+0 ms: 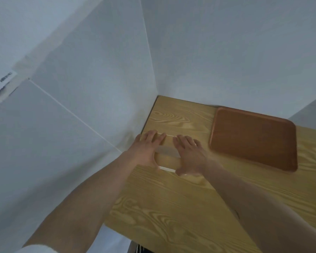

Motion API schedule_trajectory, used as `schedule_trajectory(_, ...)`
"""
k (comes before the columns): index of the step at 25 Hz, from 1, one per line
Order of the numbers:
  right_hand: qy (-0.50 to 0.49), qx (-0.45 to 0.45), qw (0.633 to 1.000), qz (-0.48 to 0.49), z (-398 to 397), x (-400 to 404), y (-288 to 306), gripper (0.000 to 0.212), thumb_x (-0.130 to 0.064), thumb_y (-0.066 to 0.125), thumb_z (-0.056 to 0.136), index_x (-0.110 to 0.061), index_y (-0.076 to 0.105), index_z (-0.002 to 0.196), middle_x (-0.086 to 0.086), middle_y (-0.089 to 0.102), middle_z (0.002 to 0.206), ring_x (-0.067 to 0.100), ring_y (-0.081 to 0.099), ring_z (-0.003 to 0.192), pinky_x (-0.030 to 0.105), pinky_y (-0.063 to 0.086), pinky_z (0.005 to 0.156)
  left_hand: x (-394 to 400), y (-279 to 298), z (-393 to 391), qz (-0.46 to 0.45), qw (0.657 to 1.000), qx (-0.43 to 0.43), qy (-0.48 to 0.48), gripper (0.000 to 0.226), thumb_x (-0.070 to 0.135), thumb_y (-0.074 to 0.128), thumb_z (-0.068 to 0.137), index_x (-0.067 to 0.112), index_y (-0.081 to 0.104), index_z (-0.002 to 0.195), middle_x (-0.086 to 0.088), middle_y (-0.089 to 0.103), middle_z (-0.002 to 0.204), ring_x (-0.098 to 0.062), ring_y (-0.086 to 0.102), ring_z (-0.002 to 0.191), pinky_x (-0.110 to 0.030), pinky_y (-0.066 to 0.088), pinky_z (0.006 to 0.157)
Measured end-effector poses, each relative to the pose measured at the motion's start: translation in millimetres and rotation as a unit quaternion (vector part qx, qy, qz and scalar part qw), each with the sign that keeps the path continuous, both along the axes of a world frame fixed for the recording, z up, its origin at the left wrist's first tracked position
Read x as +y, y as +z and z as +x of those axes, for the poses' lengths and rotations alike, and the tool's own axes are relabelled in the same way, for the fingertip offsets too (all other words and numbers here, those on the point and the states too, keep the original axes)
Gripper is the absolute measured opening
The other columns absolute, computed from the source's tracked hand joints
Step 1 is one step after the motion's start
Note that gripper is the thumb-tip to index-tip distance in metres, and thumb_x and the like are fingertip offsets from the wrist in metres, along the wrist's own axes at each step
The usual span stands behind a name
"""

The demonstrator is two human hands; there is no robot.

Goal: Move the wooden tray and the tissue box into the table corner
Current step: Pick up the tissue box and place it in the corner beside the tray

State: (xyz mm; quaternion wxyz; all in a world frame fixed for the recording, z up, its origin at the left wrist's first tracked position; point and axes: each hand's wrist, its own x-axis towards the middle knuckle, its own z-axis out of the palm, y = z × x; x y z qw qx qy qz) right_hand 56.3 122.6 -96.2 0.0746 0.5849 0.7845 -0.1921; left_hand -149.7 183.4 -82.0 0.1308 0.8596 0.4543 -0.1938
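A tissue box [167, 157] with a light wood-coloured top and pale sides sits on the wooden table [171, 207] near its left edge, beside the left wall. My left hand [147, 146] grips the box's left end and my right hand [189, 154] grips its right end, fingers spread over the top. Both hands cover most of the box. The reddish-brown wooden tray [254, 139] lies flat to the right of the box, its far edge against the back wall, and nothing lies in it.
White walls meet at the table's far left corner [158, 96]. Bare tabletop lies between that corner and the box. The table's near edge [120, 232] runs below my forearms, and a dark object shows under it.
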Motion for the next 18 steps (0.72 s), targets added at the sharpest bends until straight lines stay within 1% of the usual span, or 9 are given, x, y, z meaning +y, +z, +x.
schedule_trajectory(2,-0.01,-0.006,1.0,-0.006,-1.1,-0.1,-0.4,0.13,-0.057,0.075,0.058,-0.014,0.003,0.157,0.01,0.006,0.166,0.029,0.008,0.151,0.05,0.013,0.122,3.2,-3.5,0.8,-0.029,1.0,-0.004,0.009,0.134,0.065,0.08,0.059,0.034,-0.011,0.153,-0.009,-0.004,0.163,-0.03,0.002,0.151,-0.058,0.011,0.119)
schedule_trajectory(4,-0.022,-0.011,0.999,-0.023,-4.5,0.3,1.7,0.13,-0.056,0.076,0.063,-0.016,-0.002,0.158,0.007,-0.003,0.168,0.027,-0.002,0.153,0.052,0.005,0.123,0.2,-6.3,-1.2,-0.061,0.997,-0.016,0.035,0.132,0.058,0.08,0.065,0.036,-0.017,0.152,-0.006,-0.019,0.164,-0.029,-0.014,0.151,-0.059,0.004,0.12)
schedule_trajectory(6,-0.034,-0.006,0.999,-0.016,-8.3,-6.6,4.1,0.128,-0.054,0.075,0.067,-0.016,-0.005,0.158,0.006,-0.012,0.168,0.026,-0.012,0.153,0.056,-0.002,0.123,-12.6,-10.6,-3.4,-0.06,0.995,-0.046,0.064,0.127,0.054,0.077,0.071,0.035,-0.019,0.152,-0.003,-0.028,0.162,-0.027,-0.022,0.149,-0.059,0.001,0.12)
schedule_trajectory(7,-0.038,0.001,0.999,0.0,-10.0,-14.1,4.4,0.126,-0.055,0.074,0.069,-0.016,-0.005,0.159,0.006,-0.014,0.168,0.026,-0.014,0.153,0.057,-0.002,0.122,-22.4,-13.5,-4.9,-0.046,0.994,-0.069,0.077,0.123,0.053,0.074,0.074,0.035,-0.018,0.152,-0.003,-0.03,0.161,-0.026,-0.024,0.148,-0.059,0.001,0.12)
schedule_trajectory(8,-0.043,0.01,0.999,0.022,-11.6,-25.0,3.4,0.124,-0.056,0.073,0.071,-0.015,-0.004,0.159,0.006,-0.014,0.168,0.027,-0.015,0.153,0.058,0.001,0.122,-33.7,-16.9,-7.1,-0.027,0.992,-0.092,0.086,0.119,0.052,0.072,0.077,0.034,-0.018,0.152,-0.003,-0.031,0.161,-0.025,-0.026,0.148,-0.059,0.002,0.12)
schedule_trajectory(10,-0.051,0.028,0.996,0.064,-14.7,-54.8,-0.7,0.115,-0.057,0.069,0.076,-0.013,0.002,0.16,0.008,-0.004,0.169,0.028,-0.008,0.154,0.06,0.011,0.121,-60.4,-24.6,-13.9,0.011,0.988,-0.128,0.085,0.112,0.053,0.066,0.084,0.034,-0.021,0.151,-0.004,-0.03,0.161,-0.023,-0.029,0.147,-0.057,0.003,0.121)
schedule_trajectory(13,-0.046,0.023,0.995,0.084,-17.0,-97.4,-10.4,0.101,-0.057,0.064,0.081,-0.012,0.018,0.159,0.01,0.011,0.168,0.031,0.007,0.153,0.063,0.023,0.118,-93.3,-34.6,-27.1,0.041,0.989,-0.134,0.055,0.099,0.053,0.055,0.092,0.032,-0.021,0.153,-0.003,-0.032,0.161,-0.021,-0.03,0.146,-0.055,0.0,0.121)
schedule_trajectory(15,-0.046,0.006,0.996,0.077,-16.5,-112.3,-15.0,0.095,-0.056,0.061,0.083,-0.012,0.021,0.158,0.009,0.013,0.167,0.031,0.01,0.153,0.064,0.025,0.117,-103.4,-37.4,-33.9,0.037,0.992,-0.118,0.036,0.095,0.053,0.05,0.094,0.032,-0.021,0.153,-0.002,-0.032,0.161,-0.021,-0.03,0.147,-0.055,-0.001,0.121)
schedule_trajectory(18,-0.068,0.001,0.995,0.077,-20.9,-119.7,-16.4,0.091,-0.055,0.059,0.087,-0.014,0.021,0.158,0.008,0.014,0.167,0.03,0.01,0.153,0.064,0.023,0.117,-106.8,-37.3,-39.2,0.04,0.994,-0.101,0.013,0.092,0.053,0.048,0.095,0.031,-0.018,0.154,-0.003,-0.027,0.163,-0.022,-0.027,0.148,-0.056,0.001,0.121)
